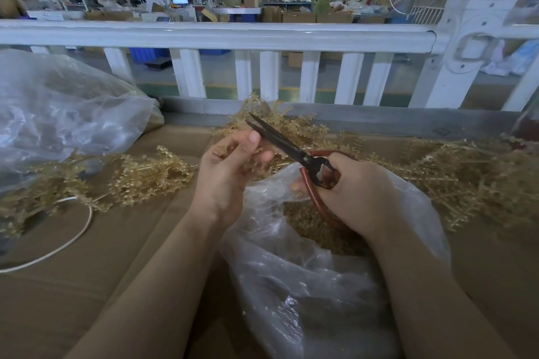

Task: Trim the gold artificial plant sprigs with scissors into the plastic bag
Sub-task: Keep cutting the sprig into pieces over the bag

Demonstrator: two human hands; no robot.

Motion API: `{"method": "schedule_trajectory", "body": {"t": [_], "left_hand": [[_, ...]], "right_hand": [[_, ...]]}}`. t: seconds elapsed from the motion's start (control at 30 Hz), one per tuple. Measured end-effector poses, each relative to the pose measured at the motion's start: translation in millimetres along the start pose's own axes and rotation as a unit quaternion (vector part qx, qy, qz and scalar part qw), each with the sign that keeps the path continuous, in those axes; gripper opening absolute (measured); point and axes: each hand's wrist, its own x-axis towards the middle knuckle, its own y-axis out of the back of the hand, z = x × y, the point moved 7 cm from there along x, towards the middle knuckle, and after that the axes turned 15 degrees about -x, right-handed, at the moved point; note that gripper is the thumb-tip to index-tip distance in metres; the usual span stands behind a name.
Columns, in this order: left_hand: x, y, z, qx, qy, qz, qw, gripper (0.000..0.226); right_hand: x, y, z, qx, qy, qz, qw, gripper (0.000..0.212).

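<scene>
My left hand [227, 172] pinches a gold sprig [259, 160] above the mouth of a clear plastic bag [306, 285]. In my right hand [355, 192] are black-bladed scissors [280, 140] with red-brown handles; the blades are slightly apart and point up-left past my left thumb. Gold trimmings [309, 221] lie inside the bag below my hands. Loose gold sprigs are heaped on the left [140, 178], behind my hands [271, 114] and on the right [466, 178].
The work surface is brown cardboard [116, 271]. A large clear bag [58, 114] holding more gold material lies at the far left. A white cord [73, 239] loops on the cardboard. A white railing [218, 35] runs along the far edge; people work in the hall beyond.
</scene>
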Motion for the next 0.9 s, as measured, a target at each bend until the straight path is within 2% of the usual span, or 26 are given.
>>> {"method": "schedule_trajectory", "body": {"t": [0.1,0.23,0.33,0.6,0.77,0.9], "left_hand": [[0.2,1.2,-0.5,-0.007,-0.001,0.013,1.0,0.015],[0.2,1.1,-1.0,-0.007,-0.003,0.018,1.0,0.02],[0.0,1.6,-0.5,-0.008,-0.002,0.016,1.0,0.011],[-2.0,-3.3,-0.8,0.022,0.001,-0.003,1.0,0.013],[-3.1,-4.2,-4.4,0.065,0.006,-0.006,0.998,0.018],[-2.7,-2.7,-5.8,0.08,0.005,-0.004,0.997,0.005]], "right_hand": [[-0.4,2.0,-0.9,0.007,0.005,0.0,1.0,0.076],[-1.3,5.8,-3.8,-0.003,0.016,0.001,1.0,0.062],[-1.7,6.3,-6.2,-0.01,0.028,-0.004,1.0,0.053],[-0.1,8.5,-8.4,-0.036,0.024,-0.008,0.999,0.054],[-0.3,12.6,-10.7,-0.039,0.03,-0.002,0.999,0.064],[0.4,13.2,-11.0,-0.043,0.028,0.009,0.999,0.063]]}}
